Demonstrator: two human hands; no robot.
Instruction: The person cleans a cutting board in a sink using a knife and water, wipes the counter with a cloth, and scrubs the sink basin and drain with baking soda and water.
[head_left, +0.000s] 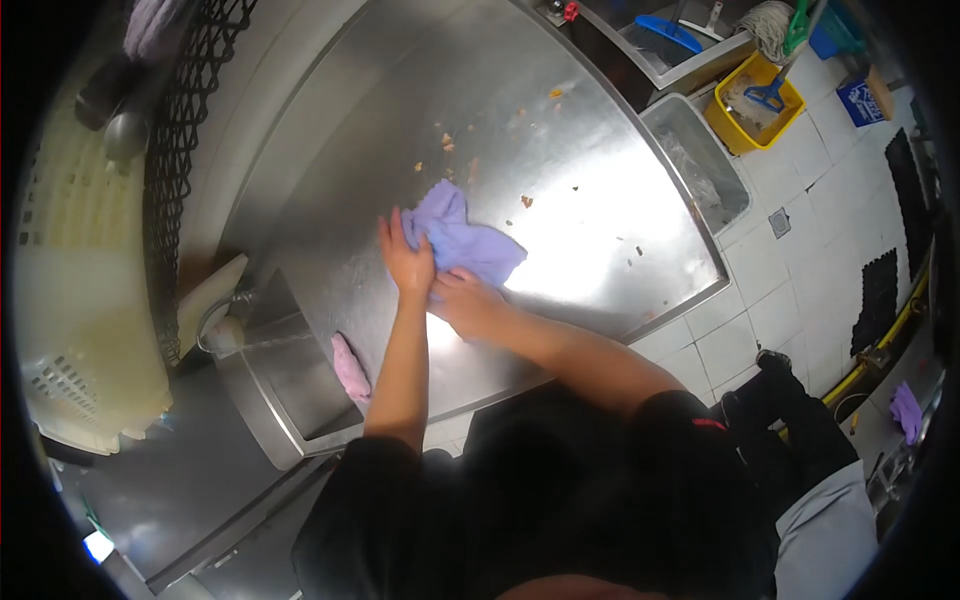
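Through the head camera I see both of my hands together on a purple cloth, which lies bunched and creased on the steel worktop, nearer its near edge than its far edge. My left hand rests on the cloth's left side, its fingers stretched out and the thumb apart; I cannot tell whether that grip pinches any fabric. My right hand is at the cloth's near side, just beside the left wrist, fingers bent; its fingertips are partly hidden, so I cannot tell how tight that grip is.

Orange and brown crumbs lie scattered beyond the cloth toward the far edge, and darker bits sit nearer the right edge. To my left, a rolled pink cloth lies at the worktop's left edge, beside the sink. Past the right edge stand a grey bin and a yellow bucket on the tiled floor.
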